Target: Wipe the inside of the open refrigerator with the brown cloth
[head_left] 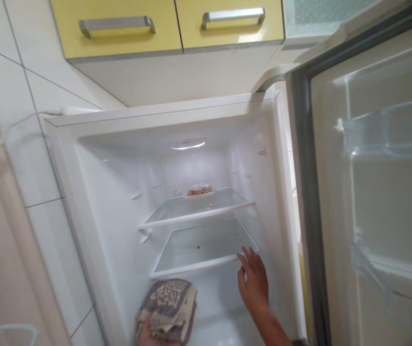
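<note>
I look into an open fridge (93, 202) with white walls. My right hand (253, 282) reaches in with fingers stretched out, its tips touching the front right edge of the lower glass shelf (198, 263). My left hand (147, 336) shows only at the bottom edge, gripping a bunched grey and beige patterned cloth (168, 310) just below that shelf. On the upper glass shelf (198, 214) at the back lies a small tray of food (199, 191).
The fridge door (379, 202) stands open on the right with clear door bins (386, 132). Yellow cabinet doors (119, 26) with metal handles hang above. A white tiled wall (29, 144) with a cable is on the left.
</note>
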The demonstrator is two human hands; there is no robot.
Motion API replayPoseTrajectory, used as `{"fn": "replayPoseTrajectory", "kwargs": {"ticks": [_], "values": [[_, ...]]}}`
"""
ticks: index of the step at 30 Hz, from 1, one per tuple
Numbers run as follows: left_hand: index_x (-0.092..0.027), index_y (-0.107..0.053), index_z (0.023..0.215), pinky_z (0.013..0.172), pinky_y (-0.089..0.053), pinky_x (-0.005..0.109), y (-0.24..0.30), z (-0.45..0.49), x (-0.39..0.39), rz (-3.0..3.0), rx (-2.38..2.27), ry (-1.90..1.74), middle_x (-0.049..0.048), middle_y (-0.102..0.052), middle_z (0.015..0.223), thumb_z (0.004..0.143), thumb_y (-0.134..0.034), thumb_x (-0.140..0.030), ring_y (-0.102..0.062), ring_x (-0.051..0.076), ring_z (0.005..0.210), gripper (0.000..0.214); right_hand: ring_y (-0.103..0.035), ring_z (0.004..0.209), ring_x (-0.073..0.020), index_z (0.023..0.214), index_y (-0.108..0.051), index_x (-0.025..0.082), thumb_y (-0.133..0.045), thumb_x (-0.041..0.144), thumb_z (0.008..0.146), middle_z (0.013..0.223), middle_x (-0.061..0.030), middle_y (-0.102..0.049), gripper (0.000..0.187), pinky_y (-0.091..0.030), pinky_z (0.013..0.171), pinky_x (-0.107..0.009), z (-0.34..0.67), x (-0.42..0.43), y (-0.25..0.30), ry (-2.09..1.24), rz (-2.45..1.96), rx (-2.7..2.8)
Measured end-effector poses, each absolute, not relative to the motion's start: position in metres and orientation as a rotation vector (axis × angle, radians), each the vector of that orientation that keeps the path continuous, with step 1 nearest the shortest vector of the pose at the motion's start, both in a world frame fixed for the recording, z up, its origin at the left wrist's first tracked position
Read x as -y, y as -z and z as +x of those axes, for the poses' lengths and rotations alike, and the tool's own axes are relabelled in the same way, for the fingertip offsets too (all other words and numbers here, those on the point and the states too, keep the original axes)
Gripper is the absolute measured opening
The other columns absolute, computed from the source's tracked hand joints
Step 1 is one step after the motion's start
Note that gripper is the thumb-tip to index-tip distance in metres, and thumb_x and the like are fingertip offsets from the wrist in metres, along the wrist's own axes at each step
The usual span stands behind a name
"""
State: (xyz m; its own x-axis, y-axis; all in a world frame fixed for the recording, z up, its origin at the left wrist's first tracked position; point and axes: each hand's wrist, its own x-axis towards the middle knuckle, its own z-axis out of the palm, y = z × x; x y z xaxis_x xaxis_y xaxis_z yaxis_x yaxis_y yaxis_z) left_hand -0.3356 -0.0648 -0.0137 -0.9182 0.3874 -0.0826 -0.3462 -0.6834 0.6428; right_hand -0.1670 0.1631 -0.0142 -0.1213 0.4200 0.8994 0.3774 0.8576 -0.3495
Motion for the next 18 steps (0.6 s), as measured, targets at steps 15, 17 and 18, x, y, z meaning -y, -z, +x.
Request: {"fn": "replayPoseTrajectory", "kwargs": {"ticks": [15, 17, 18], "values": [[-0.036, -0.059, 0.131, 0.112, -0.036, 0.066, -0.017, -0.441, -0.070, 0.198, -0.345, -2.695, 0.0049, -0.055, 0.150, 0.078, -0.060, -0.043, -0.041, 0.036, 0.145, 0.054, -0.038, 0.143, -0.0268, 0.137, -0.048, 0.017, -0.042, -0.006, 0.078, 0.136, -0.0134, -0.057, 0.064, -0.049, 0.108, -0.051, -0.199, -0.200, 0.065, 0.180, -0.697, 1.758], [-0.035, -0.058, 0.133, 0.113, -0.036, 0.064, -0.026, -0.457, -0.092, 0.236, -0.282, -2.667, 0.0066, -0.055, 0.150, 0.078, -0.058, -0.041, -0.041, 0.035, 0.145, 0.056, -0.037, 0.143, -0.0274, 0.137, -0.047, 0.017, -0.042, -0.006, 0.079, 0.135, -0.0139, -0.057, 0.063, -0.050, 0.107, -0.052, -0.201, -0.202, 0.068, 0.185, -0.698, 1.736], [-0.034, -0.057, 0.134, 0.113, -0.036, 0.064, -0.030, -0.463, -0.102, 0.254, -0.241, -2.639, 0.0072, -0.054, 0.151, 0.078, -0.058, -0.043, -0.041, 0.035, 0.145, 0.057, -0.037, 0.143, -0.0278, 0.138, -0.046, 0.017, -0.042, -0.006, 0.079, 0.134, -0.0142, -0.057, 0.063, -0.050, 0.107, -0.053, -0.202, -0.202, 0.069, 0.187, -0.698, 1.727]]}}
